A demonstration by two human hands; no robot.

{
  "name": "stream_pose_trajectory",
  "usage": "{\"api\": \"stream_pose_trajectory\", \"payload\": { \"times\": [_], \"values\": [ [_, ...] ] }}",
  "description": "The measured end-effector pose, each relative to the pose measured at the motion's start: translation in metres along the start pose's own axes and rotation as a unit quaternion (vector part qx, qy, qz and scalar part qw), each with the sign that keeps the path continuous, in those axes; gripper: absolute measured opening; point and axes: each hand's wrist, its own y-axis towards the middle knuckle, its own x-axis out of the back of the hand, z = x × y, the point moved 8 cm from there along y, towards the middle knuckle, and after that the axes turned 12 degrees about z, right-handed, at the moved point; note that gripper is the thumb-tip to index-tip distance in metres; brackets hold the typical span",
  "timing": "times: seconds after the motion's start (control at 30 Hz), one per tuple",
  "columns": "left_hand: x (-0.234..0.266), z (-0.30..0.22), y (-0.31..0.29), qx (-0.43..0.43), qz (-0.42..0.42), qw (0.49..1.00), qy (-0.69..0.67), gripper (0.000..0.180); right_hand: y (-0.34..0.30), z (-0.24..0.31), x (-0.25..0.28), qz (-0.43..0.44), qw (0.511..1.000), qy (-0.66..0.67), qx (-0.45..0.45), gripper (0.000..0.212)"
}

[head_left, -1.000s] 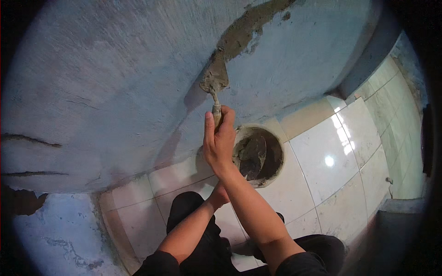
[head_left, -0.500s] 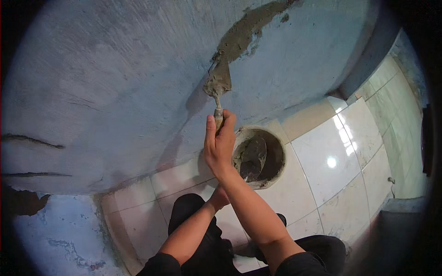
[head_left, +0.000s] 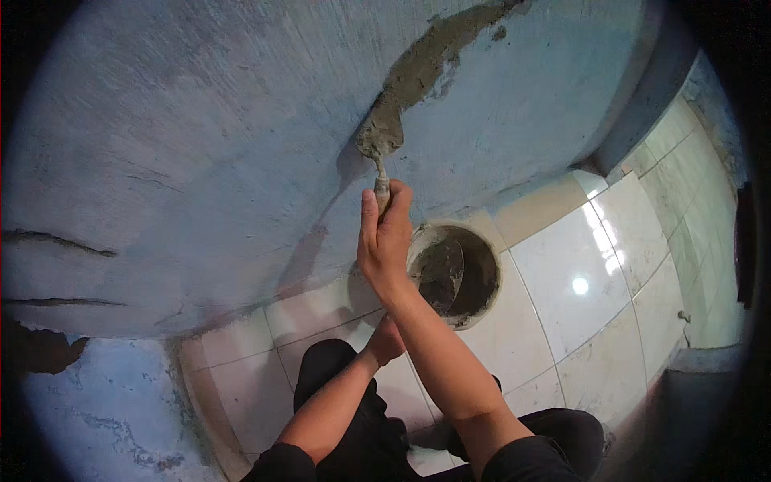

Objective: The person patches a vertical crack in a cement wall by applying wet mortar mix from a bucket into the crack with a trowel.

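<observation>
My right hand (head_left: 388, 237) is closed round the handle of a trowel (head_left: 381, 140), thumb along its left side. Grey mortar coats the blade, which lies against the blue-grey wall (head_left: 241, 161) at the lower end of a wet mortar strip (head_left: 426, 60). The strip runs up and to the right. Below my right forearm is my left hand (head_left: 385, 341), its fingers mostly hidden, so its grip cannot be made out. Just right of my right wrist stands a round bucket (head_left: 487, 257) with mortar (head_left: 440, 267) inside.
White floor tiles (head_left: 574, 253) spread to the right of the bucket. Dark cracks (head_left: 60, 239) and a broken hole (head_left: 44, 349) mark the wall at left. A raised ledge (head_left: 650, 88) edges the wall at right. My bent knees (head_left: 325, 365) are close below.
My right hand has moved slightly up, and the trowel blade now overlaps the strip's lower end more closely. My left hand has shifted slightly and shows more beside the forearm.
</observation>
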Motion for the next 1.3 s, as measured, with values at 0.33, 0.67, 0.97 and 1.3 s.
{"api": "stream_pose_trajectory", "payload": {
  "times": [0.33, 0.67, 0.97, 1.3],
  "values": [
    [-0.006, 0.018, -0.006, 0.034, -0.008, 0.999, -0.041, 0.035, -0.002, -0.011, -0.006, -0.013, 1.000, 0.013, 0.005, 0.030],
    [0.012, -0.008, 0.014, 0.096, -0.013, 0.990, -0.101, 0.029, -0.004, -0.028, -0.011, -0.001, 0.998, -0.027, 0.057, 0.030],
    [0.000, 0.003, 0.012, 0.102, 0.004, 0.993, -0.059, 0.030, 0.008, -0.035, -0.009, 0.044, 0.998, 0.018, -0.042, 0.031],
    [0.010, 0.004, 0.014, 0.165, 0.082, 0.983, 0.004, 0.033, 0.009, -0.037, -0.014, 0.041, 0.999, 0.000, 0.008, 0.029]
  ]
}}
